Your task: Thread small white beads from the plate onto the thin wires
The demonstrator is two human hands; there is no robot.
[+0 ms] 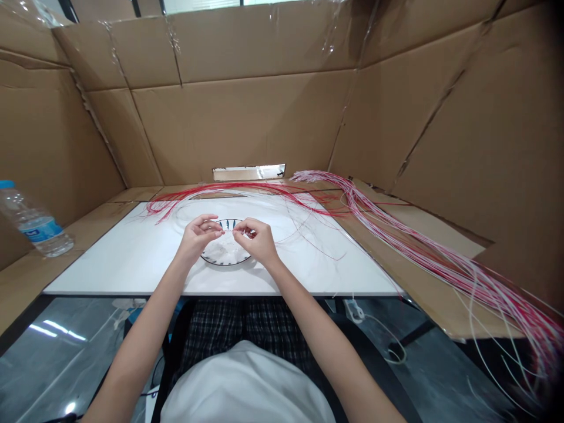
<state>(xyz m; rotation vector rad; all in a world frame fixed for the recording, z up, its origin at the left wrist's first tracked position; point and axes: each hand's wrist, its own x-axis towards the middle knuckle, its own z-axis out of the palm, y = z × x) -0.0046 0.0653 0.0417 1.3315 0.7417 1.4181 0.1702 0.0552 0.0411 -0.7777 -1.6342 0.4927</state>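
Above a white plate [225, 258] with a dark rim and blue leaf-like marks, both of my hands are raised with their fingertips close together. The thumb and index finger of my left hand [197, 236] are pinched, the other fingers curled loosely above. My right hand [258, 239] pinches too, its fingertips just right of the left ones. Whatever sits between the fingertips is too small to make out. Clear or whitish bits seem to lie in the plate, but I cannot tell what they are. The plate rests on a white board [132, 258].
Red strands [211, 187] curve along the board's far edge. A long bundle of red and white strands [423, 247] runs down the right side over cardboard. A water bottle [42, 232] stands at the left. Cardboard walls [247, 123] enclose the back and sides.
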